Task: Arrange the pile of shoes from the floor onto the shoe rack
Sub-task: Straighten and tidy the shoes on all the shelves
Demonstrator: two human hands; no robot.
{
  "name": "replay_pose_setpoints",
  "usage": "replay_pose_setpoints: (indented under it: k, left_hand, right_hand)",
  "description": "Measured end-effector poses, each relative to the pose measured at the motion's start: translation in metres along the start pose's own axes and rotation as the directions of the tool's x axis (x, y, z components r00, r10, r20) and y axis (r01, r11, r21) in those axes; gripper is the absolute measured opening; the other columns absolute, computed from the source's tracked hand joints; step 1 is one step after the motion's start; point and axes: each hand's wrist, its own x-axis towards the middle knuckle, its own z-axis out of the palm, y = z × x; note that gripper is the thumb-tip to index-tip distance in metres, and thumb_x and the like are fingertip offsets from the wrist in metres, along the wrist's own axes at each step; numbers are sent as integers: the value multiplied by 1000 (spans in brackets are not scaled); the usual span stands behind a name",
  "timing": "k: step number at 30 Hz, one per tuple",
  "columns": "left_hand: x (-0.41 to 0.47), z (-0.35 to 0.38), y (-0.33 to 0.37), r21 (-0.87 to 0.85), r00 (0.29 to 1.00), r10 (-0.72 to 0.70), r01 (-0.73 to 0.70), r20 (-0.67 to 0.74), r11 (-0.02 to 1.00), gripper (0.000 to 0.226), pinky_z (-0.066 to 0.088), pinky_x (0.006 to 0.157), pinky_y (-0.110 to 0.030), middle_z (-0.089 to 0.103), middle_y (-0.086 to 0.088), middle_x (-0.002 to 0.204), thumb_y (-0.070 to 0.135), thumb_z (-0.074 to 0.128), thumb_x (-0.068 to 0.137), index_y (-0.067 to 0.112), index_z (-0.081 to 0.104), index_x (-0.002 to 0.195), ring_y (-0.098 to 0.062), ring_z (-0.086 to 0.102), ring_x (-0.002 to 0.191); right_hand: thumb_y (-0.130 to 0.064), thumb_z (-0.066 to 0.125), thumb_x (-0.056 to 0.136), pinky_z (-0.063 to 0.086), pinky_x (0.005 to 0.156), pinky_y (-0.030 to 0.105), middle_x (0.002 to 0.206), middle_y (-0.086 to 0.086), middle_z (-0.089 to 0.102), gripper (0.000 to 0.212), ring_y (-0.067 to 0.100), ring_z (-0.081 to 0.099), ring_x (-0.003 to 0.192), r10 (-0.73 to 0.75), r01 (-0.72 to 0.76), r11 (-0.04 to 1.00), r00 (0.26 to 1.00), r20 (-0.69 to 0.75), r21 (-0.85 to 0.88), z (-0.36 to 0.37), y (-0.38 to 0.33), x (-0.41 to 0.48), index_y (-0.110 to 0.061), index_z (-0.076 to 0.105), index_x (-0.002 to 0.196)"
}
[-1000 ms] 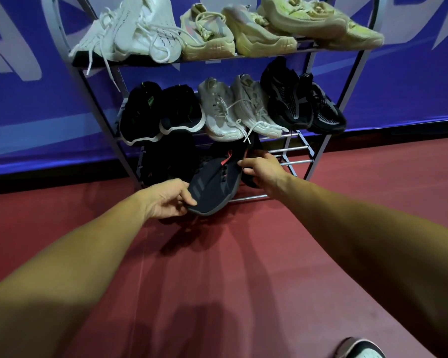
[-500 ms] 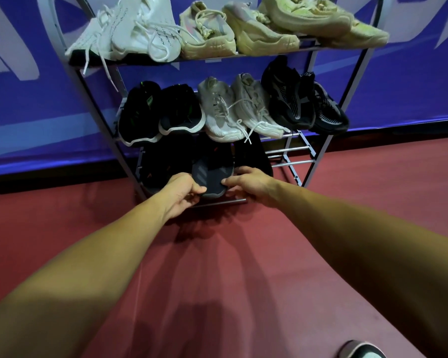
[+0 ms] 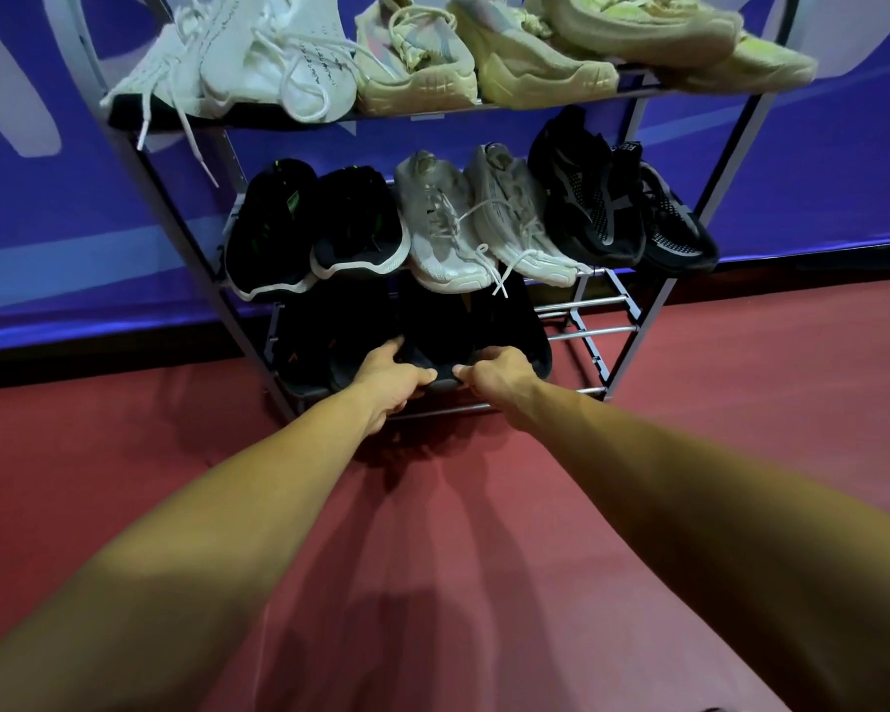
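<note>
**Status: late stage, placement in progress.**

1. Floor [image 3: 741,403]. The red surface in view carries no loose shoes. A dark sliver at the bottom edge of the view is too small to identify, so whether any of the pile remains cannot be confirmed.
2. Hands. Both forearms reach forward to the lowest tier. The left hand [image 3: 389,377] and the right hand [image 3: 497,375] each have their fingers curled round the near end of one dark shoe [image 3: 448,341], one hand on each side, fingertips almost meeting.
3. Dark shoe. It lies on the lowest tier of the shoe rack [image 3: 594,391], near end at the front rail, far end under the tier above. It appears seated (release is judged to be the only step left for this item).
4. Lowest tier. More dark shoes [image 3: 314,346] sit beside it to the left; shadow prevents a count. The bare rods [image 3: 587,302] on the right offer free space.
5. Middle tier. Full: black pair with white soles [image 3: 319,233], grey pair [image 3: 463,223], black mesh pair [image 3: 612,203].
6. Top tier. Full: white pair [image 3: 253,59], pale yellow shoes [image 3: 535,54].
7. Behind the rack: blue banner [image 3: 47,197].
</note>
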Motion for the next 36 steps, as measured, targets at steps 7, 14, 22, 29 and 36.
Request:
replay_pose_setpoints:
  k: [7,14,22,29,36]
  left_hand:
    - [12,4,-8,158,992,-10,30,-128,987,51,39,40,-17,71,-10,106,18,76,85,11,53,131,-16,67,64]
    - [3,-27,-16,351,973,62,20,-221,936,9,43,46,-15,74,3,64,26,68,87,21,74,84,-12,69,51]
    - [-1,-45,-13,568,979,150,-44,-140,822,11,59,73,-26,74,6,68,31,71,80,23,72,74,-11,72,61]
    - [-36,-39,28,654,983,107,-181,152,735,18,53,67,-29,69,-2,89,35,69,88,21,67,99,-21,70,83]
    - [-92,-39,86,719,938,267,-341,221,606,18,50,86,-30,69,-4,104,37,67,90,21,70,99,-22,65,102]
  right_hand:
    - [-29,74,86,53,98,41,112,13,72,39,33,67,107,35,-39,992,999,-35,-118,13,-1,9,-5,69,118]
    - [-28,72,88,38,51,28,80,12,70,20,26,61,71,27,-21,990,999,42,-141,1,6,15,-9,71,93]
    - [-39,69,84,53,74,34,108,16,71,43,35,67,98,-99,175,816,981,166,-551,-4,-6,0,-5,68,110]
    - [-45,67,89,40,76,29,120,16,65,52,34,61,113,-176,332,619,942,287,-712,-34,-41,-52,-5,60,121]
    - [-35,63,91,39,75,28,123,20,66,43,35,61,114,-294,362,495,925,240,-790,-66,-85,-111,-3,62,120]
